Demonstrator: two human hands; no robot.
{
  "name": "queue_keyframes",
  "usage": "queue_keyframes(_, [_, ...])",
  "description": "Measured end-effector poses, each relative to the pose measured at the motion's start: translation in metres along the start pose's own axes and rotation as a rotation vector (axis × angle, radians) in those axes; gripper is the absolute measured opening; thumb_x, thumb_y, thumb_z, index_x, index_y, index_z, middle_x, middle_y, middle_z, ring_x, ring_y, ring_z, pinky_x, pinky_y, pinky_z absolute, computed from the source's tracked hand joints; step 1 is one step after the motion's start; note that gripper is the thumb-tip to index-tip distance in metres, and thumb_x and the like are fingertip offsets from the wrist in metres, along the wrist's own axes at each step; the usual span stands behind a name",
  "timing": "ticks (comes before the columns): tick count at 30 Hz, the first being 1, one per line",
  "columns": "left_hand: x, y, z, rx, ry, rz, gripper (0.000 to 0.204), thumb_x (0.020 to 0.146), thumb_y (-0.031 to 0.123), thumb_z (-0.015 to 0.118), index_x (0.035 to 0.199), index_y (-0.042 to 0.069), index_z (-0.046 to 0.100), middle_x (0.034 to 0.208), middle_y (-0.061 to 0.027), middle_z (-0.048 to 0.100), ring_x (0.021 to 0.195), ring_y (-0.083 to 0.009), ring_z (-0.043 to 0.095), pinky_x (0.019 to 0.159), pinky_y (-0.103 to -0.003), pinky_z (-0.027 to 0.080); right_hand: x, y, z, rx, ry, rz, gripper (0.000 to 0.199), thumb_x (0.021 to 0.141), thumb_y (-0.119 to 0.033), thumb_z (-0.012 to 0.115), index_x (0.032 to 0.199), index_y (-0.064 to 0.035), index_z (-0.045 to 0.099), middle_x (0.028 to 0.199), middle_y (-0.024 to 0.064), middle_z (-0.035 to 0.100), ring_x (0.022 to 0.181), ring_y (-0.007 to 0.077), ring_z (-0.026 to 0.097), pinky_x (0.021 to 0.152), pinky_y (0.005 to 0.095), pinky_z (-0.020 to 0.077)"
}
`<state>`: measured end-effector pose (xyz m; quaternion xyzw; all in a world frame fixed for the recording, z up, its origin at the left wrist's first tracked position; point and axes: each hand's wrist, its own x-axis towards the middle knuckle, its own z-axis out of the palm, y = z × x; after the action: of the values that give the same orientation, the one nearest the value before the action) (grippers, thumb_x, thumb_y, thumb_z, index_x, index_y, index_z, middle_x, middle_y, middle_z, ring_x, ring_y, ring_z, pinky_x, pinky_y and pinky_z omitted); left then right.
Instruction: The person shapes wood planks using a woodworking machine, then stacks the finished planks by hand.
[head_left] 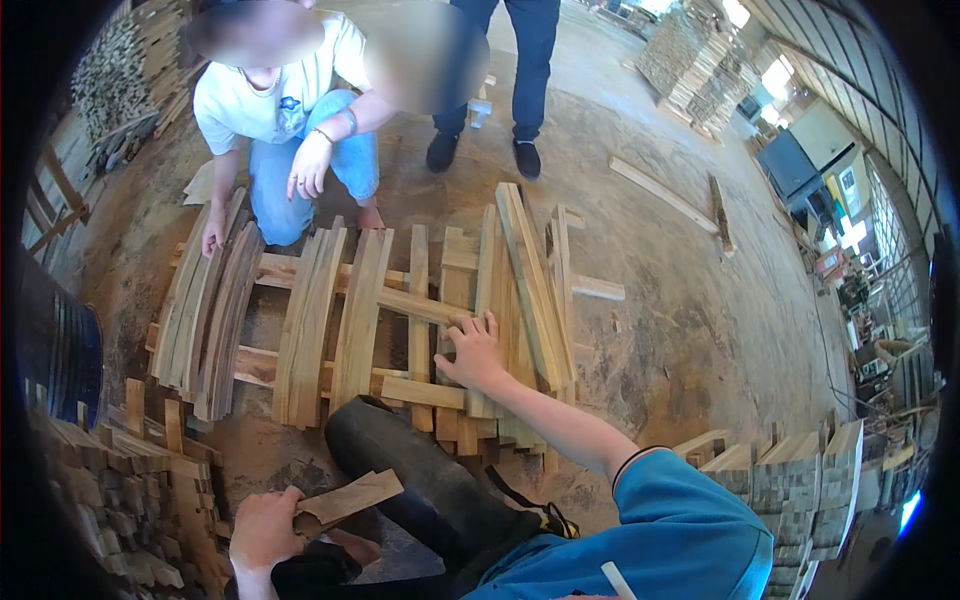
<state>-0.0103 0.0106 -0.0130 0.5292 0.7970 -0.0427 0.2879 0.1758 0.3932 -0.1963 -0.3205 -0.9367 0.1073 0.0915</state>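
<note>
At the lower left my left hand [265,530] grips a short wooden board [358,497] beside my bent knee. My right hand [474,356] reaches out across the wood, fingers spread, over a group of long wooden planks [510,320]. Its fingertips touch or hover just above a plank; which of these I cannot tell. Close to that hand lie a crosswise slat [420,305] and a short wooden piece [423,391]. Further left, several bundles of planks [310,325] rest across wooden bearers [255,366].
A person [275,120] in a white shirt crouches beyond the left planks, one hand on them. Another person's dark trousers [530,65] stand behind. Stacked timber [105,500] is at lower left, more stacks [790,470] at right. A loose beam [660,195] lies on the floor.
</note>
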Motion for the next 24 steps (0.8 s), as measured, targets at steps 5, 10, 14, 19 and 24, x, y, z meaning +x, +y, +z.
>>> queue_keyframes(5, [0.0024,0.0014,-0.0024,0.010,-0.006,-0.002,0.044,0.064,0.013,0.080,0.105,0.008,0.066,0.088,-0.0160,0.071,0.088,-0.0376,0.068,0.080,-0.048,0.052,-0.0002,0.0016,-0.0007,0.005,0.010,0.002,0.040,0.081,-0.041,0.075,0.107,-0.0116,0.068,0.129,0.0105,0.056,0.129,0.0297,0.049,0.123,0.0584,0.0153])
queue_keyframes(10, [0.0038,-0.0001,0.0014,-0.017,-0.007,-0.061,0.047,0.063,0.018,0.084,0.106,0.011,0.066,0.087,-0.0169,0.070,0.092,-0.0384,0.067,0.083,-0.050,0.051,0.0004,-0.0006,-0.0040,0.030,-0.018,0.008,0.041,0.082,-0.039,0.074,0.110,-0.0103,0.067,0.132,0.0110,0.055,0.131,0.0292,0.047,0.124,0.0566,0.0125])
queue_keyframes(14, [0.0065,0.0008,-0.0029,0.009,-0.029,-0.044,0.046,0.064,0.019,0.083,0.106,0.009,0.066,0.086,-0.0170,0.071,0.090,-0.0383,0.068,0.082,-0.048,0.051,0.0005,-0.0007,-0.0061,0.029,-0.015,0.011,0.041,0.082,-0.039,0.074,0.110,-0.0102,0.067,0.132,0.0110,0.055,0.132,0.0290,0.047,0.124,0.0568,0.0126])
queue_keyframes(19, [0.0052,0.0004,-0.0019,0.027,-0.041,-0.044,0.045,0.066,0.019,0.082,0.106,0.008,0.066,0.086,-0.0155,0.071,0.089,-0.0368,0.068,0.082,-0.046,0.050,0.0016,-0.0015,-0.0069,0.005,-0.057,0.025,0.042,0.083,-0.041,0.073,0.111,-0.0107,0.068,0.132,0.0109,0.055,0.134,0.0282,0.046,0.124,0.0564,0.0130])
queue_keyframes(24, [0.0017,-0.0008,0.0029,-0.003,0.011,0.000,0.044,0.066,0.017,0.082,0.107,0.008,0.066,0.090,-0.0142,0.072,0.091,-0.0356,0.068,0.082,-0.046,0.050,0.0016,-0.0015,-0.0057,0.010,-0.056,0.020,0.041,0.083,-0.041,0.073,0.111,-0.0109,0.069,0.133,0.0108,0.055,0.134,0.0279,0.045,0.124,0.0561,0.0125])
